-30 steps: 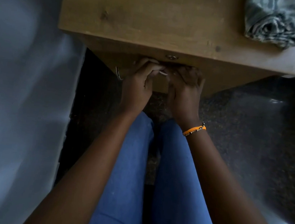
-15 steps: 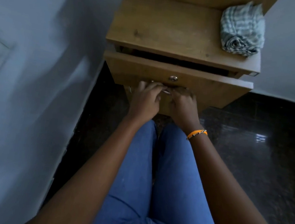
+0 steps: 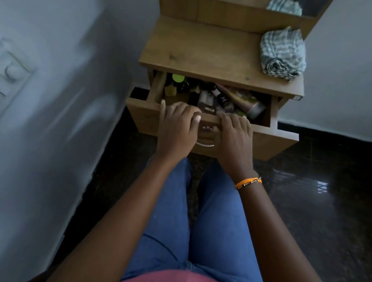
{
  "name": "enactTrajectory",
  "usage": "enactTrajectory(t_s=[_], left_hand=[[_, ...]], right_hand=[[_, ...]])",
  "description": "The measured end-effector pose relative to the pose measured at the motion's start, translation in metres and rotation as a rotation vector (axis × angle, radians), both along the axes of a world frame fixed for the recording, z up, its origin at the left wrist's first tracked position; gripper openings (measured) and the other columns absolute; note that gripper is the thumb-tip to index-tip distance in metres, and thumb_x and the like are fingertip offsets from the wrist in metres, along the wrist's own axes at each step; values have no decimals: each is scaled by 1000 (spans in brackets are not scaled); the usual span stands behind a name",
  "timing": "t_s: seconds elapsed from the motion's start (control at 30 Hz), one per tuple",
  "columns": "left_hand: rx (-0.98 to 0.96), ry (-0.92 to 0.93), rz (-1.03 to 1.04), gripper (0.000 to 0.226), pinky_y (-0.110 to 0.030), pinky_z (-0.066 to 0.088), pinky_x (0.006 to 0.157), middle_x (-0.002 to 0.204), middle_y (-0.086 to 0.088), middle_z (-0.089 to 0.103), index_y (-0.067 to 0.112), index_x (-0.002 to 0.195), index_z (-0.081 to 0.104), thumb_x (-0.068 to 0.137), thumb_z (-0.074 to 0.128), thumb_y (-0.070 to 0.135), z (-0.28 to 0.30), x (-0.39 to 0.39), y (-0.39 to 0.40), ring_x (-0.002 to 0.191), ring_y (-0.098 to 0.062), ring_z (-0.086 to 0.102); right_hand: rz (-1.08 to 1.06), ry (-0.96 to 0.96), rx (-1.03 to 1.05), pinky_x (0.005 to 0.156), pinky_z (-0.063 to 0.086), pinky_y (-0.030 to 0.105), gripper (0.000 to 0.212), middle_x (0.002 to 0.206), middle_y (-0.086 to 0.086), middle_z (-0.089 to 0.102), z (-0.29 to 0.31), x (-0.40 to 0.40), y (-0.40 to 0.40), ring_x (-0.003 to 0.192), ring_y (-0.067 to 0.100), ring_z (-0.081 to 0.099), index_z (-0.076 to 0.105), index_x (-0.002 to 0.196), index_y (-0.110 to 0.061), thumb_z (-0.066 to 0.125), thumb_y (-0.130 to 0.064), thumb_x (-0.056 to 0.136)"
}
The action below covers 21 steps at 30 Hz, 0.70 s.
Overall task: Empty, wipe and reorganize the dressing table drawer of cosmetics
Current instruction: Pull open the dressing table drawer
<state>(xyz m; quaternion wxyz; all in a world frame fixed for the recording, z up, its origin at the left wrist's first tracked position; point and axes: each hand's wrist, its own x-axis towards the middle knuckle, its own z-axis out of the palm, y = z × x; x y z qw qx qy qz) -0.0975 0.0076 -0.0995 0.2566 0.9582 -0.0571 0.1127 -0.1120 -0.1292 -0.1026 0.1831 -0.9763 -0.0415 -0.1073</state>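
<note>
Gripping one open drawer (image 3: 272,137) front: left hand (image 3: 177,130), right hand (image 3: 234,137).

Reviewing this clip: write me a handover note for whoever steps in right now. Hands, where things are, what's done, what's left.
Left hand and right hand: both lie over the front edge of the wooden drawer, fingers curled on its top rim, holding no item.
The drawer is open partway and full of jumbled cosmetics: a green-capped dark bottle, a pinkish tube lying on its side, and small dark bottles.
The folded grey checked cloth sits on the tabletop, at its back right corner.
Done: drawer opened.
Left: take everything out, wipe the drawer with the cloth, then put the cosmetics back in order.
</note>
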Motion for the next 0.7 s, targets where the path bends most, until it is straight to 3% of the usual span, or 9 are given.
enactTrajectory(t_s=[0.1, 0.23, 0.4, 0.6, 0.7], left_hand=[[10, 1, -2, 23, -45, 18, 114, 102, -3, 63, 16, 102, 62, 95, 44, 27, 0, -4, 1, 108, -27, 53], [57, 18, 25, 30, -40, 32, 96, 88, -4, 63, 13, 87, 62, 97, 38, 29, 2, -11, 3, 91, -27, 56], [144, 55, 5, 39, -38, 33, 83, 81, -2, 64, 14, 79, 62, 99, 32, 28, 3, -25, 4, 81, -23, 56], [168, 189, -9, 42, -36, 33, 83, 81, -3, 64, 13, 77, 61, 100, 30, 30, 10, -38, 3, 78, -22, 55], [190, 288, -32, 42, -31, 32, 68, 69, -3, 55, 17, 69, 53, 100, 31, 33, 14, -40, 2, 66, -19, 46]], right_hand=[[33, 23, -18, 102, 34, 39, 33, 115, 8, 61, 7, -5, -6, 112, 30, 53, 56, 120, -11, 49, -22, 90], [69, 124, 17, 94, 34, 36, 31, 117, 3, 61, 16, -15, -13, 112, 25, 52, 58, 120, -17, 52, -25, 90], [102, 221, 113, 88, 39, 34, 30, 108, 1, 66, 29, -30, -17, 102, 22, 58, 62, 116, -19, 57, -26, 88], [128, 437, 179, 79, 48, 30, 31, 104, -4, 67, 43, -40, -22, 94, 15, 60, 64, 113, -26, 64, -28, 82], [170, 546, 181, 81, 47, 26, 31, 99, -9, 64, 48, -40, -25, 92, 8, 57, 64, 110, -27, 68, -28, 80]])
